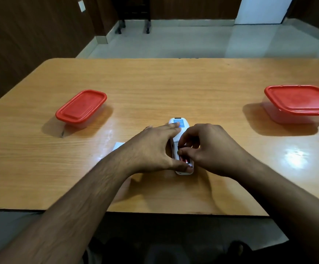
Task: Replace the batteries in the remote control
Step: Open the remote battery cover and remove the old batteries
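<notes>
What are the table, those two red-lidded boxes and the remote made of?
Table: probably glossy wood or wood-look laminate, showing grain and glare. Left box and right box: likely plastic, red lids over clear, see-through bodies. Remote: smooth white plastic, apparently.

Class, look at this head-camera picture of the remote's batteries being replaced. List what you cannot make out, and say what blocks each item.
- Battery bay of the white plastic remote control: mostly covered by the right hand; how many batteries it holds cannot be counted.
- White flat piece on the wooden table: largely behind the left hand; cannot be identified.
- Two red-lidded clear plastic containers: lids hide the contents; the right one is cut off by the edge.
- Remote's blue label: too small to read.
</notes>
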